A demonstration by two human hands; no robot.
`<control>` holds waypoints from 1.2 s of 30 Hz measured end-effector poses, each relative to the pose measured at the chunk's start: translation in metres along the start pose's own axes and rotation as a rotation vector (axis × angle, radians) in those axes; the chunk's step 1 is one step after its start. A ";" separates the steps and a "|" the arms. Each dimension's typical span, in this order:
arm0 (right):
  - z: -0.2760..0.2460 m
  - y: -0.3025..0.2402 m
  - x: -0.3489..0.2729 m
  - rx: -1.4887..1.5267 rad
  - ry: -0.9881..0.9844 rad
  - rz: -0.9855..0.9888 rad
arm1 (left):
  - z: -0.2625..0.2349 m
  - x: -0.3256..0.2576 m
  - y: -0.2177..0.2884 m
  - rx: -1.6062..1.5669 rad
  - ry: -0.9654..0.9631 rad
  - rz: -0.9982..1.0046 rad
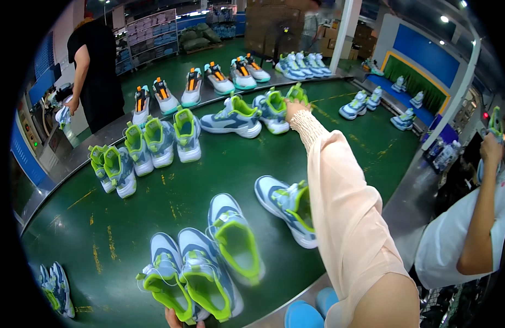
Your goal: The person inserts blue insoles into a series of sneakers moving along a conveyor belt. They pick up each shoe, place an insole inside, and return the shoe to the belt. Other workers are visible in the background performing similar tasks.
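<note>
My right arm, in a pale peach sleeve, stretches to the far row. There my right hand [297,108] closes on the green-lined collar of a sneaker [298,92], mostly hidden behind the hand. Touching that side is another blue-white sneaker [273,113]. At the lower edge my left hand [174,318] shows only fingertips, pressed round the heels of a pair of light-blue sneakers with lime linings, a left one [166,273] and a right one [206,273]. Close beside them stands a third sneaker [235,235]. Another sneaker [285,205] lies partly behind my forearm.
Several matching sneakers [156,142] line the green conveyor belt [143,213]. White-and-orange sneakers [192,87] stand on the far ledge. A co-worker in black [96,71] is at far left; another in white [465,235] holds a shoe at right. Blue footwear [304,315] shows below.
</note>
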State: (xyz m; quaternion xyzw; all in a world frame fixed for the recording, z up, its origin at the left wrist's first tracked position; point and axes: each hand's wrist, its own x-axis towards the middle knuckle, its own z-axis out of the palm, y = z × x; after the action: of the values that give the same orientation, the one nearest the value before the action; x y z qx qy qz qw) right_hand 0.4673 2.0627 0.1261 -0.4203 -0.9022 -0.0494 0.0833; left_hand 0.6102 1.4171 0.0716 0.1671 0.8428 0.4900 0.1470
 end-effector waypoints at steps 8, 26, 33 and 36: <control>-0.217 0.045 -0.223 0.563 -0.331 -0.533 | 0.002 0.021 -0.007 -0.055 0.106 0.380; -0.147 0.006 -0.645 0.074 -0.381 -0.243 | 0.046 0.061 0.062 -0.300 -0.303 0.171; -0.179 0.016 -0.639 0.160 -0.285 -0.260 | 0.061 0.128 0.046 -0.221 0.014 0.339; -0.226 0.030 -0.606 0.235 -0.188 -0.318 | 0.049 0.145 0.065 0.190 0.009 0.228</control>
State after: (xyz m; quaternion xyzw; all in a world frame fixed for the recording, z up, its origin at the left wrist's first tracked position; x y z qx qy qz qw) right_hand 0.8982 1.5913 0.2324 -0.2629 -0.9605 0.0831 0.0383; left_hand 0.5087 1.5474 0.0929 0.2730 0.8615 0.4223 0.0702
